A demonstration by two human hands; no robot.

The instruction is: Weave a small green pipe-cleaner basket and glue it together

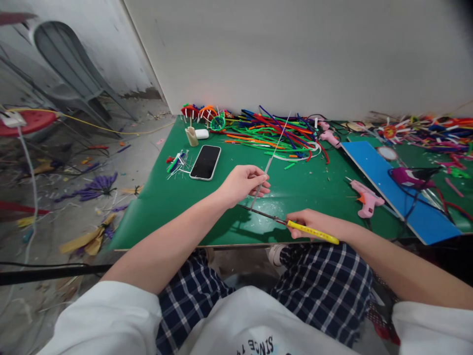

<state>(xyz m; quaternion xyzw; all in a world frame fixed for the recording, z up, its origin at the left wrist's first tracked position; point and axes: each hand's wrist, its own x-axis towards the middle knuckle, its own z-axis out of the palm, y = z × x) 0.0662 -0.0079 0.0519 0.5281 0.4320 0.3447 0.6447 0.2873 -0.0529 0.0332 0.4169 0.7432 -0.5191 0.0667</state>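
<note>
My left hand (242,183) pinches a long thin clear stick (275,148) that slants up and away over the green table (158,207). My right hand (314,224) is closed round yellow-handled scissors (312,231), whose dark blades (258,212) point left and reach the lower end of the stick, just below my left hand. Both hands hover near the table's front edge, above my checked trousers.
A black phone (205,162) lies left of centre, beside small white cut pieces (177,163). A heap of coloured sticks (273,133) fills the back. A pink glue gun (365,197), a blue board (399,192) and a purple glue gun (406,176) lie right. Scraps litter the floor.
</note>
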